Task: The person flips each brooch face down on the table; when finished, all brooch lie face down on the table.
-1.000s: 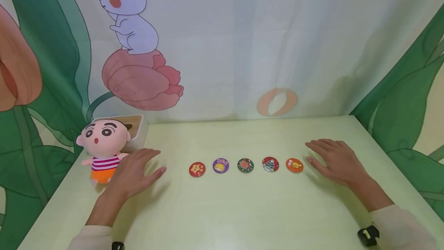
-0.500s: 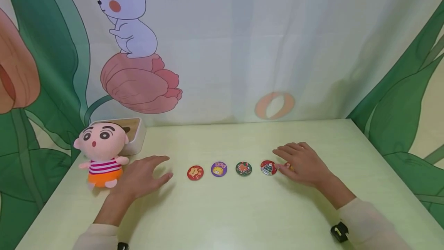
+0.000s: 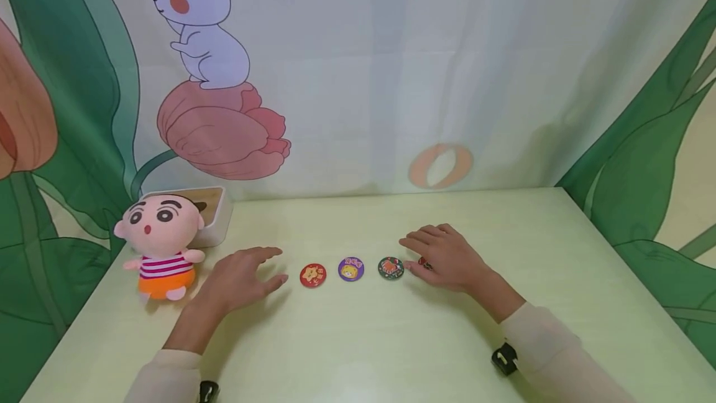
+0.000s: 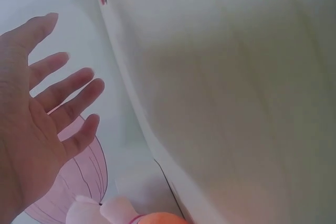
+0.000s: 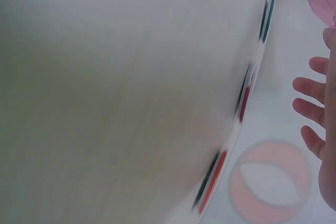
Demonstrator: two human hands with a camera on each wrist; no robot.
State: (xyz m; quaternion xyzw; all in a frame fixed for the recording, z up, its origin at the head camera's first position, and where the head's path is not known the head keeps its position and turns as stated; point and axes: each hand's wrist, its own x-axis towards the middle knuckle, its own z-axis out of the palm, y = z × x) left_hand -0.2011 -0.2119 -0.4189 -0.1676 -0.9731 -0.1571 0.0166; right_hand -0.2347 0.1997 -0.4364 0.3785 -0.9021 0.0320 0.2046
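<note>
A row of round pin badges lies on the table: a red one (image 3: 312,275), a purple one (image 3: 350,269) and a green one (image 3: 391,268). A red-and-green badge (image 3: 424,264) peeks out from under my right hand (image 3: 444,260), which hovers over the row with fingers extended and nothing held. The right wrist view shows the badges edge-on, including an orange-red one (image 5: 210,182), hidden by the hand in the head view. Left of the red badge, my left hand (image 3: 240,282) is held above the table, fingers spread, holding nothing.
A plush doll (image 3: 162,247) with a striped top and orange shorts leans against a white box (image 3: 222,222) at the back left. Behind the pale table (image 3: 358,341) hangs a printed curtain (image 3: 335,79) with a rabbit and flowers.
My right hand has moved left, from beside the orange badge to over the right part of the row. My left hand has shifted slightly right. The badges stay put.
</note>
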